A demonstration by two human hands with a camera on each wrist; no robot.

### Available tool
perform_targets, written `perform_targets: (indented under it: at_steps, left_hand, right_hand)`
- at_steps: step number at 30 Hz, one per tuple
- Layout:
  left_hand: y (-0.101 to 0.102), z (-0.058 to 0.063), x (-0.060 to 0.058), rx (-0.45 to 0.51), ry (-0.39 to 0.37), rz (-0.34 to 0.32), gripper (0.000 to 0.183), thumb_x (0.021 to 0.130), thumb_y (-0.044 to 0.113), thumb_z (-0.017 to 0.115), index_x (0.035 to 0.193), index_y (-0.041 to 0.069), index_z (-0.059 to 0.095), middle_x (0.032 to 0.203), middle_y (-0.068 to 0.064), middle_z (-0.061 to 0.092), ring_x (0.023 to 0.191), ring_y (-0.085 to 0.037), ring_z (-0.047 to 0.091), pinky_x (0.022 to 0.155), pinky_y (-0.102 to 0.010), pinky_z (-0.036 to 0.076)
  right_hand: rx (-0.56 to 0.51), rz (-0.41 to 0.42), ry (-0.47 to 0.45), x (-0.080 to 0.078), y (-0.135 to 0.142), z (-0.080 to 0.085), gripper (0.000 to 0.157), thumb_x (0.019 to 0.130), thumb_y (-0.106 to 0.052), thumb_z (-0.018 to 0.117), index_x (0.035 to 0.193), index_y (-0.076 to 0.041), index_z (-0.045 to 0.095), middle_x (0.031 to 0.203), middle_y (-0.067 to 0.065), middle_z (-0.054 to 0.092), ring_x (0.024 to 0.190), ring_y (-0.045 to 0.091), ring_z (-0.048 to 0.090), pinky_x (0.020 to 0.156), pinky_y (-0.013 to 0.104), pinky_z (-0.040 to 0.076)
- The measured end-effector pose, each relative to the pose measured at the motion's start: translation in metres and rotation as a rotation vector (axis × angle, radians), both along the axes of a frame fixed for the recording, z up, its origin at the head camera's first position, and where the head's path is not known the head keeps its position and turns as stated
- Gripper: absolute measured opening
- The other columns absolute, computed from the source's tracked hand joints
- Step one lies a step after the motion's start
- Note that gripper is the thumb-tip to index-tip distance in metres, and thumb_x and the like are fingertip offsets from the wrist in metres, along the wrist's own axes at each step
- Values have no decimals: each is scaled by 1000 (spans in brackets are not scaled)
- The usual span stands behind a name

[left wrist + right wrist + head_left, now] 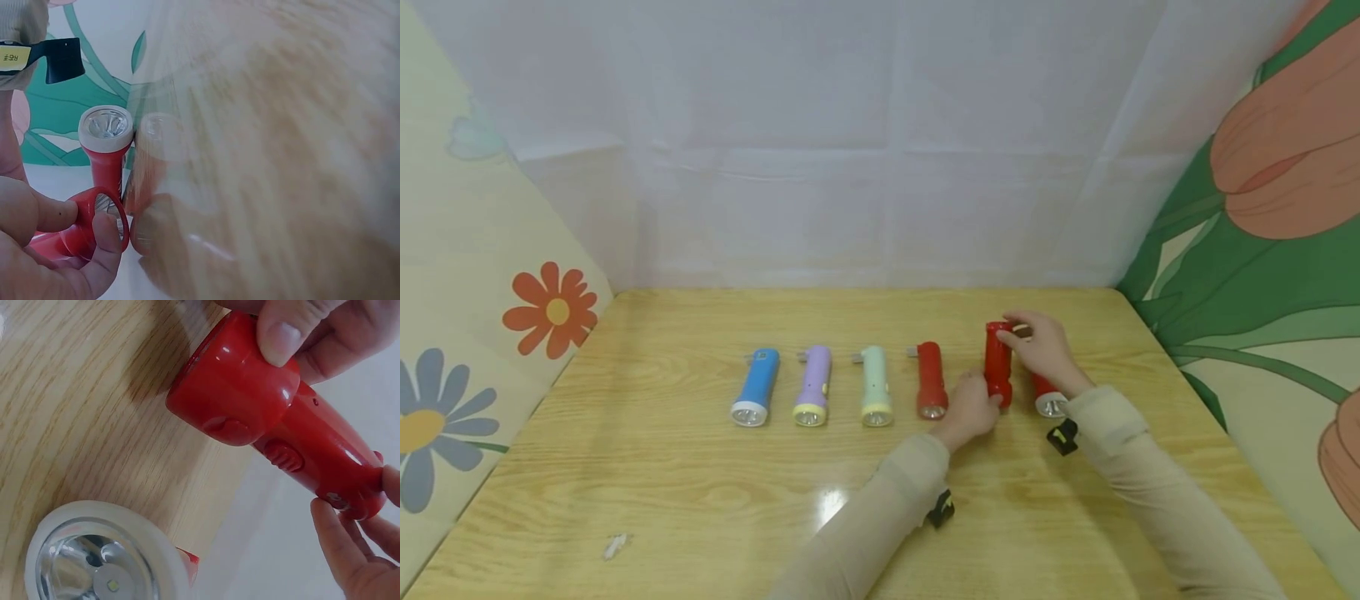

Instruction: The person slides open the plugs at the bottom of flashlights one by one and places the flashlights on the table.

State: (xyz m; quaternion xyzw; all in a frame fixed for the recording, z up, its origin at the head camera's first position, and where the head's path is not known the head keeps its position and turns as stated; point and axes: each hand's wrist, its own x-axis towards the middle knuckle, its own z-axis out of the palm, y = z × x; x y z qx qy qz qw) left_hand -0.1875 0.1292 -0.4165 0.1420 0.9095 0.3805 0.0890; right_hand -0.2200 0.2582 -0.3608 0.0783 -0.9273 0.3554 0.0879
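Both hands are at a glossy red flashlight [997, 358] on the right part of the table. My left hand [973, 408] pinches its lamp head between thumb and finger; in the left wrist view the fingertip [106, 232] crosses the lens rim. At the tail end my right hand [1045, 346] grips with fingers and thumb, as the right wrist view shows. The flashlight's side bears a ribbed slide switch [284, 455]. Close by on the right lies a red flashlight with a white head [1051, 404], partly hidden behind my right hand and wrist.
To the left lie a red flashlight [931, 379], a pale green one [876, 379], a purple one [815, 379] and a blue one [762, 377], lamp ends toward me. A white scrap [615, 546] marks the table's front left. A white cloth [865, 208] hangs behind.
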Motion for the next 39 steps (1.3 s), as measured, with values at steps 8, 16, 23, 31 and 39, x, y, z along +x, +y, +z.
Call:
perform_targets:
  at_steps: [8,16,23,31,39]
  left_hand:
    - [2,-3,-1,2,-6,-2,37,89,17,58,116,-6,48,95,-11,54,85,-18,55,74,-25,47]
    - [2,-2,-1,-82,4,-19,40,90,21,57,118,-5,47,98,-10,52,83,-16,54,72,-24,47]
    - [3,-2,0,-115,-15,-15,38,91,24,56,117,-2,47,97,-8,49,75,-13,52,64,-21,46]
    - [4,-2,2,-115,25,-10,39,90,24,56,116,-4,48,97,-9,50,77,-16,54,66,-23,47]
    - [3,-1,3,-124,32,-8,37,89,24,58,114,-2,49,95,-8,49,75,-15,54,64,-22,47]
  right_hand:
    - [-20,4,35,5,0,1,32,85,-6,62,112,10,57,105,28,59,88,42,60,73,48,50]
    - [-57,37,44,11,0,4,32,84,-4,62,111,11,56,106,30,56,89,43,59,73,48,50]
    - [-58,62,66,14,1,3,32,83,0,62,112,13,55,108,30,55,92,41,57,75,48,50]
    - [-63,34,86,18,-2,2,31,83,-1,63,111,12,56,107,28,56,94,40,57,76,47,50]
    - [-88,48,73,20,3,3,29,86,-9,62,108,9,59,105,25,59,93,38,58,77,49,48]
